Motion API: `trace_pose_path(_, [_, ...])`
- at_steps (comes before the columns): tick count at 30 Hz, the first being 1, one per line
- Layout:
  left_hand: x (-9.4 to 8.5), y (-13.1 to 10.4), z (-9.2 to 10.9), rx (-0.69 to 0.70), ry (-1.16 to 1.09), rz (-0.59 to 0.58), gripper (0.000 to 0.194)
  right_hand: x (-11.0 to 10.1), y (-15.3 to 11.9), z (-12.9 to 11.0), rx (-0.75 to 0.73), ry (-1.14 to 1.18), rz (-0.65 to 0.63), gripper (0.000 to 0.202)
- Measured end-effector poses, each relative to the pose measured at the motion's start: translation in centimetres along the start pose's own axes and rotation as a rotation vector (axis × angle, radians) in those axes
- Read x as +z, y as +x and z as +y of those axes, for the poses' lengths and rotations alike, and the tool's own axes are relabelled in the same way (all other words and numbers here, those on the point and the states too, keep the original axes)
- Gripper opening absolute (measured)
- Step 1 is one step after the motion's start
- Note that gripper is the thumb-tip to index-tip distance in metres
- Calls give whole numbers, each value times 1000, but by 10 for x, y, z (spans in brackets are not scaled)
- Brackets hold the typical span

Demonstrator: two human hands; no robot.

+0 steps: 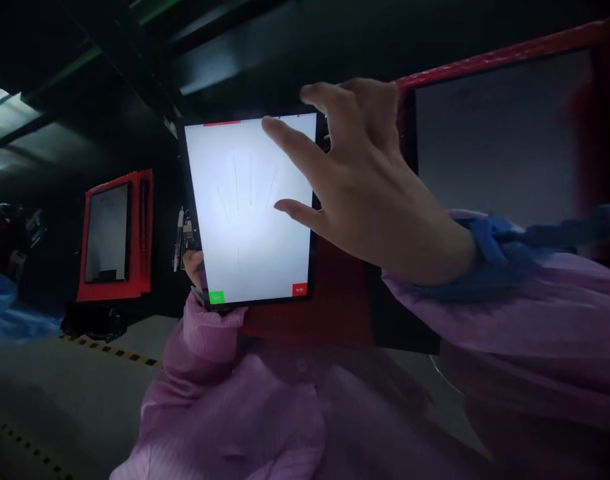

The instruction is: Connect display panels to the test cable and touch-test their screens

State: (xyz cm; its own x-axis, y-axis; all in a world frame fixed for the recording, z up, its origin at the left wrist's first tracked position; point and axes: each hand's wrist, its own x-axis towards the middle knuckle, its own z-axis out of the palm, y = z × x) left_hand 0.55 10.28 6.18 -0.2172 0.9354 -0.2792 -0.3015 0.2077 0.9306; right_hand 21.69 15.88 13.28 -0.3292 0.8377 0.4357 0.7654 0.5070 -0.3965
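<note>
Gripping the lit tablet (257,233) in front of your body (265,407), your left hand (193,268) is at its lower left edge; your right hand (369,180), fingers spread, is over the right side, contact unclear.

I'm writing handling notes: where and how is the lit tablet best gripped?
Probably grip the tablet by its dark left edge, coming from the left, where the left hand holds it; its flat shape suits a pinch there, clear of the screen.
</note>
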Motion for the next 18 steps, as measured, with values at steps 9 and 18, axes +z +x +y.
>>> trace_pose_path(9, [-16, 5, -4, -6, 45, 120, 51, -25, 17, 21, 332, -84, -40, 41])
trace_pose_path(18, [-6, 1, 1, -61, -26, 89, 48, -29, 18, 10, 493, -215, -38, 19])
